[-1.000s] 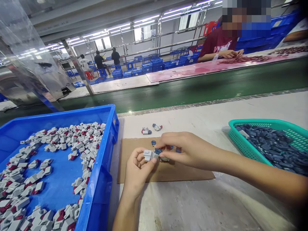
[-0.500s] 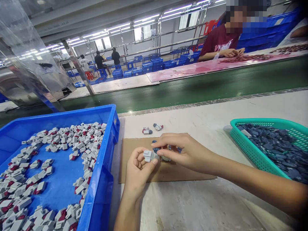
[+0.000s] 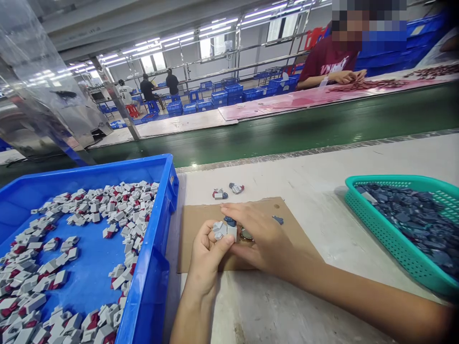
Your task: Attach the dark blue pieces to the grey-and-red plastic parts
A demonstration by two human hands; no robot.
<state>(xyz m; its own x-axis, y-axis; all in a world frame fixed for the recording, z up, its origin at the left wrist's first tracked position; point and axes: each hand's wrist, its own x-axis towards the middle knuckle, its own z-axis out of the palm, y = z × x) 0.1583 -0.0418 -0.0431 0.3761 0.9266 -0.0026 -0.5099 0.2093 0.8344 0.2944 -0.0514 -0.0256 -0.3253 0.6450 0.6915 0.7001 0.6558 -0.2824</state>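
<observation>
My left hand (image 3: 206, 255) is closed around a light grey plastic part (image 3: 220, 231), gripping it between thumb and curled fingers. A small dark blue plastic piece (image 3: 230, 221) sits against the grey part's upper right side. My right hand (image 3: 270, 236) reaches round from the right, its fingers over the blue piece and its thumb low beside the grey part; the exact contact is partly hidden. Below both hands lies a sheet of brown cardboard (image 3: 297, 239). A round, shiny object (image 3: 245, 234) shows partly behind my right hand. Another dark blue piece (image 3: 278, 220) rests on the cardboard.
At left stands a blue bin (image 3: 150, 277) of grey-and-red parts. A green basket (image 3: 390, 243) of dark blue pieces is at right. Two small assemblies, one (image 3: 219, 193) beside another (image 3: 236, 188), lie beyond the cardboard. A green conveyor (image 3: 287, 124) separates me from a co-worker (image 3: 322, 67).
My right hand has turned and closed in on the part, its fingers now over the blue piece and its thumb lower. The grey part has been turned in my left hand.
</observation>
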